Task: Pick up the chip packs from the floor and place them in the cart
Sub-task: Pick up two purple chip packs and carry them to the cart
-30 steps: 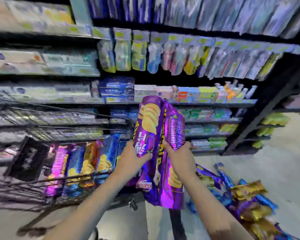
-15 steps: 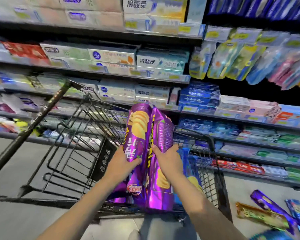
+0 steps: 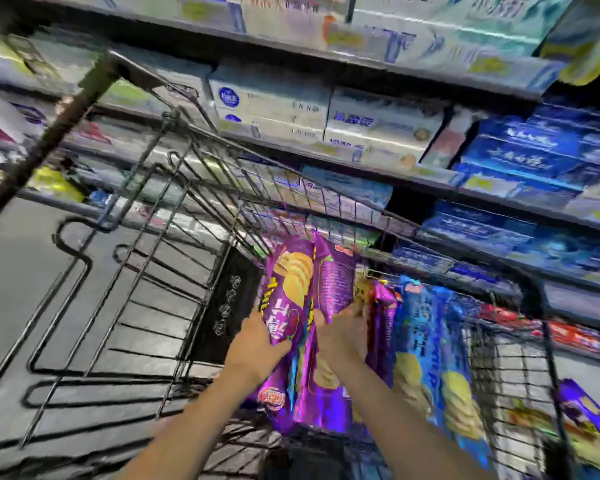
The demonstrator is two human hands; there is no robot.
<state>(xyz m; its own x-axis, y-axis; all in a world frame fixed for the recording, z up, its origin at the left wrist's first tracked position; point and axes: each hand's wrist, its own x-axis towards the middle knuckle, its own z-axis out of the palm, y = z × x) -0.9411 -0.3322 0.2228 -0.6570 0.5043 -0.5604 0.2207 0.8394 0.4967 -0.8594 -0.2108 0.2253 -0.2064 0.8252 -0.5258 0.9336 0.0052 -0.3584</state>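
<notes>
1. The left hand (image 3: 257,344) and right hand (image 3: 345,336) each have fingers closed on a purple chip pack (image 3: 293,296), held upright inside the wire cart (image 3: 174,244).
2. Blue chip packs (image 3: 426,344) stand in the cart beside them.
3. Another purple pack (image 3: 589,417) lies on the floor (image 3: 530,362) outside.

Purple packs (image 3: 305,306) printed with yellow chips; blue packs (image 3: 426,344) likewise; black wire cart (image 3: 174,244); blue boxes (image 3: 534,154).
</notes>
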